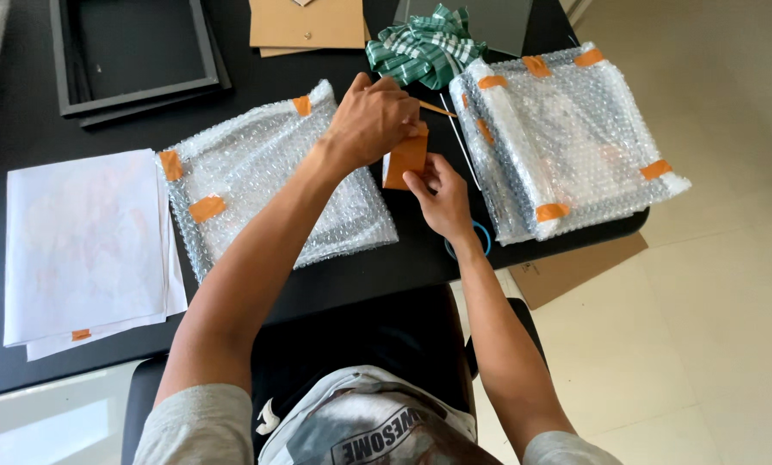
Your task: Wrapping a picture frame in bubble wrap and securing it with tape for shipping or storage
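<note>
With our left hand (370, 120) and right hand (440, 196) both clamped on the orange tape roll (406, 158), we risk the strip folding onto itself if tension slackens.

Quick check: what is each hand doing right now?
Left hand: closed on the orange tape roll from above.
Right hand: fingers pinching the roll's lower edge.

In the middle of the frame, the left hand (373, 120) and the right hand (440, 196) both hold an orange roll of tape (406, 158) over a black table (24, 129). A bubble-wrap pack (274, 185) lies just left of the hands. Another bubble-wrap bundle (567, 138) lies on the right. White paper sheets (84, 245) sit at the far left. A green checked cloth (424, 47) is at the top.
</note>
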